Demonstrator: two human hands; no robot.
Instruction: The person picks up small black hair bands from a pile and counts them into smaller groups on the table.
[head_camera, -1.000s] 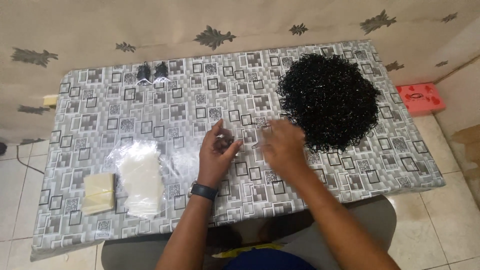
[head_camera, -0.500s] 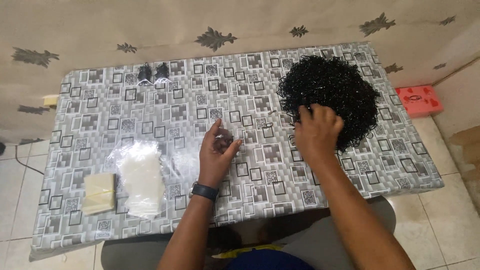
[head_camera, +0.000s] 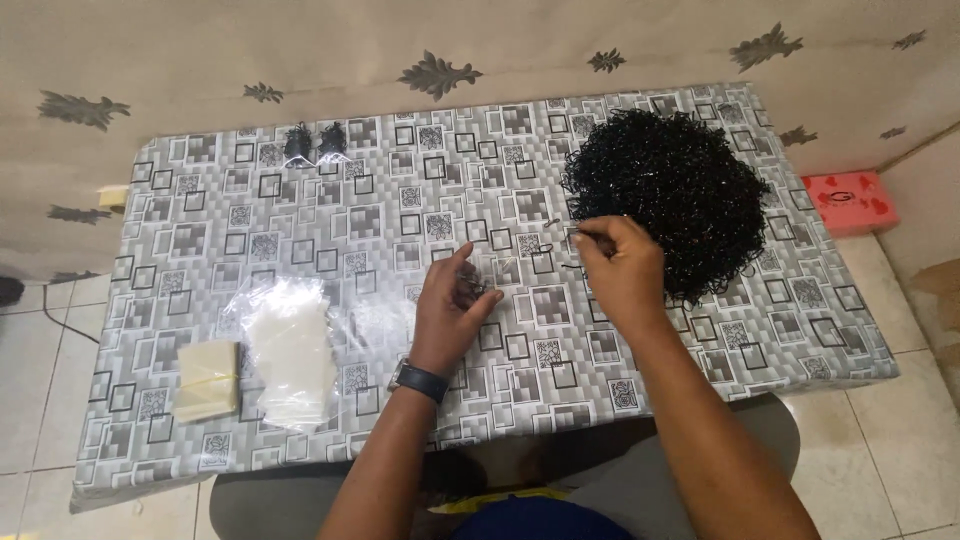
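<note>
Step in hand, as judged: picking single pieces from the big black mound of small wiry loops, at 2 o'clock on the grey square-patterned bench. Right hand pinches a thin strand at the mound's near edge. Left hand cups a few dark pieces, fingers narrow. Clear plastic bags lie at 8 o'clock. Open room between; bench edge near the wrists.

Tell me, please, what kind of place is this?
Probably a home used for small piecework: a table under patterned oilcloth, a tiled floor, a heap of small black pieces and clear plastic bags.
</note>
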